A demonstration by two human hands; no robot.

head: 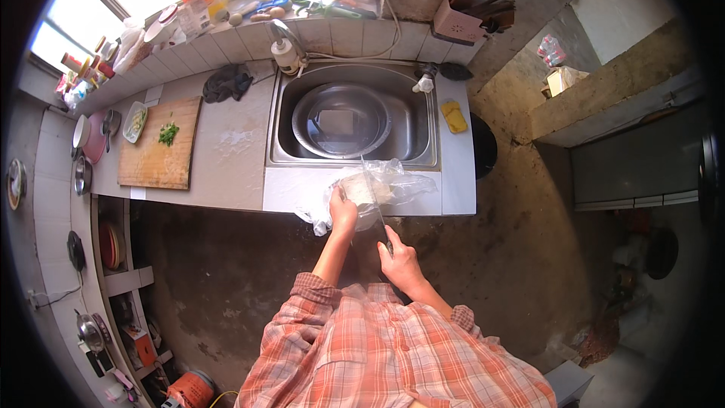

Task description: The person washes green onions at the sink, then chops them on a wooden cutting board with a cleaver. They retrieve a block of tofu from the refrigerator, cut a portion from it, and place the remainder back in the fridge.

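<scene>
A pale block (357, 188), which looks like tofu, rests on a clear plastic bag (416, 184) at the counter's front edge. My left hand (343, 209) grips its left side, fingers curled over it. In my right hand (401, 263) is the handle of a kitchen knife (372, 188). The blade points away from me and stands edge-down at the right part of the block; how deep it sits cannot be made out. Just beyond, a metal basin (300, 124) of water stands in the steel sink (416, 124), with a pale square piece (336, 122) in it.
A wooden cutting board (161, 164) with chopped greens (168, 134) lies at left, a white dish (135, 122) on its edge. A dark cloth (227, 84) is near the faucet (286, 48). A yellow sponge (453, 117) lies right of the sink. Eggs and bottles line the windowsill.
</scene>
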